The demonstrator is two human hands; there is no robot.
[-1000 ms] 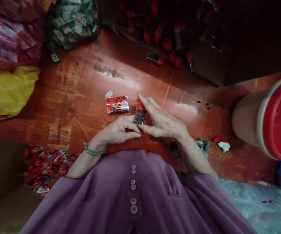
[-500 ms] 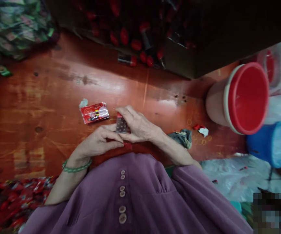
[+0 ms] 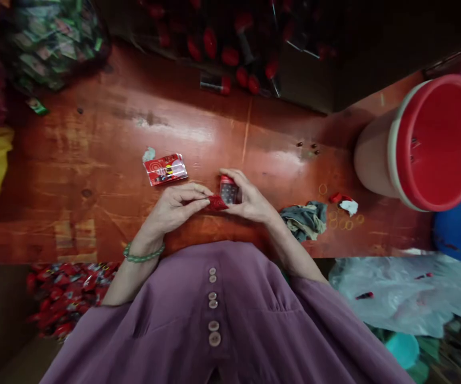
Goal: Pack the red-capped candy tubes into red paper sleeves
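My left hand [image 3: 178, 209] pinches a small red printed wrapper [image 3: 216, 202] between thumb and fingers, near the front edge of the table. My right hand [image 3: 250, 198] is wrapped round a small clear bottle [image 3: 228, 191] with a red cap, full of dark round balls. The wrapper's right end lies against the bottle's lower part and the right thumb; whether that thumb grips it too, I cannot tell. Left of the hands, flat red printed wrappers [image 3: 166, 169] lie on the table, a whitish scrap [image 3: 149, 154] touching their upper corner.
A dark box [image 3: 300, 98] of red-capped bottles stands at the back. At right are a red-topped bucket [image 3: 440, 144], a blue bucket [image 3: 460, 232], a crumpled cloth [image 3: 305, 220] and yellow rings [image 3: 346, 223]. Red packets [image 3: 68, 296] fill a container below left; green packets [image 3: 52, 48] sit far left.
The view has shifted. My left fingers have come away from the bottle and now hold up the red wrapper, which was lower, by the thumb. My right hand keeps the bottle.
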